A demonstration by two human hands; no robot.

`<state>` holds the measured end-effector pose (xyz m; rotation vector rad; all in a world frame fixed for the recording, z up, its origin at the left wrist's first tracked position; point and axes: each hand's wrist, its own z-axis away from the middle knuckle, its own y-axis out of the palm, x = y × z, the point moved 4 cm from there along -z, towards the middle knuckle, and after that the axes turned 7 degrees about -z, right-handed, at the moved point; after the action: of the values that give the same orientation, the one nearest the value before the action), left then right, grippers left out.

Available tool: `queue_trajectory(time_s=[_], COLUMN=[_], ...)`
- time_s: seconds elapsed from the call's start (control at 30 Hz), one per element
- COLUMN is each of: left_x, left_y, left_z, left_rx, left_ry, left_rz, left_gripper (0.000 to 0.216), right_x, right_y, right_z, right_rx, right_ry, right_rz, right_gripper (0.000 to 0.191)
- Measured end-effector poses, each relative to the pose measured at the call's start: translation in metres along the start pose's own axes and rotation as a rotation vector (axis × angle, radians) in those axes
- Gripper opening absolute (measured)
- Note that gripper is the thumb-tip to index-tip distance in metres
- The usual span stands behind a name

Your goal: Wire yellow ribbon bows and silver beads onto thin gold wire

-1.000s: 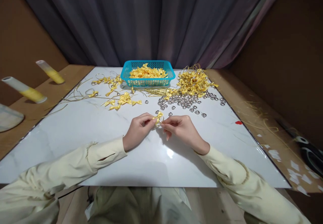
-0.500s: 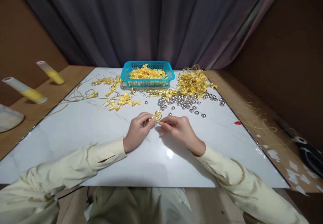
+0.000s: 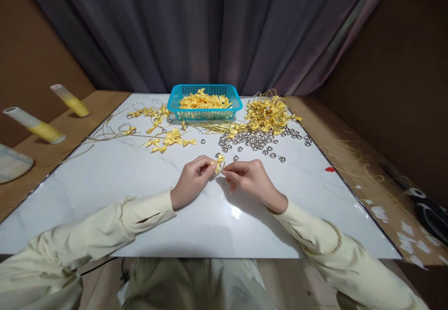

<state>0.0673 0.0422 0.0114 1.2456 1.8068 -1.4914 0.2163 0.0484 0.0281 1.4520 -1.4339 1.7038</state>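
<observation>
A small yellow ribbon bow point(image 3: 220, 162) is pinched between both my hands over the white table point(image 3: 105, 184). My left hand point(image 3: 192, 179) grips it from the left with curled fingers. My right hand point(image 3: 249, 177) pinches its right side, fingertips almost touching the left hand's. Just beyond lie several silver heart-shaped beads point(image 3: 255, 140).
A teal basket point(image 3: 205, 101) of yellow bows stands at the back centre. A heap of bows with gold cord point(image 3: 269, 112) lies to its right, loose bows point(image 3: 168, 138) to its left. Two yellow-wound spools point(image 3: 33, 126) lean at far left. Scissors point(image 3: 425, 205) rest at the right edge.
Both hands stay pinched on the bow. The right hand shifted slightly, its fingers working at the bow; the left hand barely moved.
</observation>
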Motion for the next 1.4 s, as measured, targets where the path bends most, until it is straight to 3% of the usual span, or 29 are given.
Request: queue_trajectory(time_s=[0.3, 0.53, 1.4], left_x=[-0.0049, 0.0002, 0.0012], left_y=[-0.0016, -0.0003, 0.0008], left_z=[0.0011, -0.0012, -0.0011], left_rx=[0.000, 0.006, 0.005], left_ry=[0.050, -0.041, -0.022], left_rz=[-0.023, 0.139, 0.159], left_gripper=[0.021, 0.020, 0.018], right_x=[-0.0035, -0.0012, 0.0001], right_y=[0.0019, 0.0017, 0.0013], right_z=[-0.0016, 0.0009, -0.0002], right_rx=[0.025, -0.019, -0.008], right_ry=[0.073, 0.030, 0.053], right_rz=[-0.134, -0.110, -0.143], right_gripper=[0.017, 0.016, 0.016])
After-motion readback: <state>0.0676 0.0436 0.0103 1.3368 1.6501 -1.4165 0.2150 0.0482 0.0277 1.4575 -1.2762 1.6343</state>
